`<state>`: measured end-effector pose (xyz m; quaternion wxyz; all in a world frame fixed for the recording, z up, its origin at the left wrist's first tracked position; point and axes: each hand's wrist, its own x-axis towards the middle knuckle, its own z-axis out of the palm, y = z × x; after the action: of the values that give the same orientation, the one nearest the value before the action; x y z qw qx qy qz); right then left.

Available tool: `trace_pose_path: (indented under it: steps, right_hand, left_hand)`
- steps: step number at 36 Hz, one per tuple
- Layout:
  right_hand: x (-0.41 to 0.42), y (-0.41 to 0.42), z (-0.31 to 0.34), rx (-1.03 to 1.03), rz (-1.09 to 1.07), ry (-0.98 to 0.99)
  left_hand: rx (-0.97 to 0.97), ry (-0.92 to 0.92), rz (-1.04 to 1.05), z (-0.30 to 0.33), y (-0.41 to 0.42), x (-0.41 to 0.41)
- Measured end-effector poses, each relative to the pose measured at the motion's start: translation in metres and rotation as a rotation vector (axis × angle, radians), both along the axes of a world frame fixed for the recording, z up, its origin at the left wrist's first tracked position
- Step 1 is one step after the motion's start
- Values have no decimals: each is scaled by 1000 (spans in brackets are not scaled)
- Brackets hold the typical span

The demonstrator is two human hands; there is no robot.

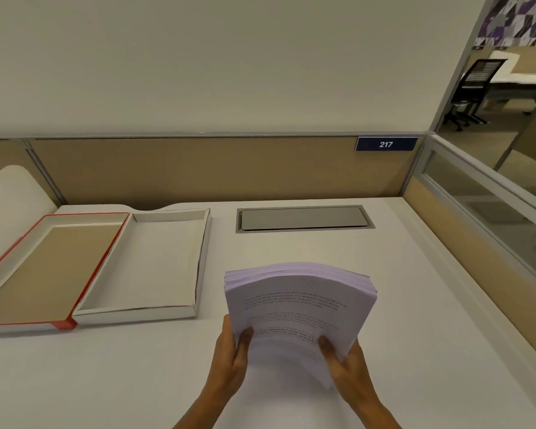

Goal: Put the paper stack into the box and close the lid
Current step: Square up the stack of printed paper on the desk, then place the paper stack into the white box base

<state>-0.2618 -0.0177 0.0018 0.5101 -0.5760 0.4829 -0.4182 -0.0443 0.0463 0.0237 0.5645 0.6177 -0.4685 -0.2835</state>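
**Paper stack held in both hands, box open to the left**

Both hands grip the paper stack by its near edge, above the white worktop. The left hand clasps the near-left corner with its thumb pressed on the top sheet; the right hand clasps the near-right corner the same way. The stack is thick, pale lilac-white, with printed lines on the top page, and it bows upward across its width. Its near part is blurred, so whether the lower sheets touch the worktop cannot be told.

To the left of the stack, and apart from it, the box lies open on the worktop: a shallow white tray with nothing in it. Its lid, red-edged with a brown inner face, lies flat beside the tray on the left, joined along the shared side.

Beyond the stack a grey cable hatch is set into the worktop. On the tan partition behind it hangs a blue sign reading 217.
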Motion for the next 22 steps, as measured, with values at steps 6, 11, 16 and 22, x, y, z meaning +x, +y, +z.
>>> trace_pose_path:
  steps: [6,11,16,22]
  right_hand:
    - [6,-2,13,-29,-132,27]
    - [14,-12,30,-6,-143,58]
    - [33,-28,50,61,-73,155]
    - [52,-39,63,292,159,188]
  left_hand:
    - [36,1,10,2,-7,7]
    - [84,51,21,11,-15,16]
    - [176,67,61,27,-24,31]
    - [385,56,106,41,-27,60]
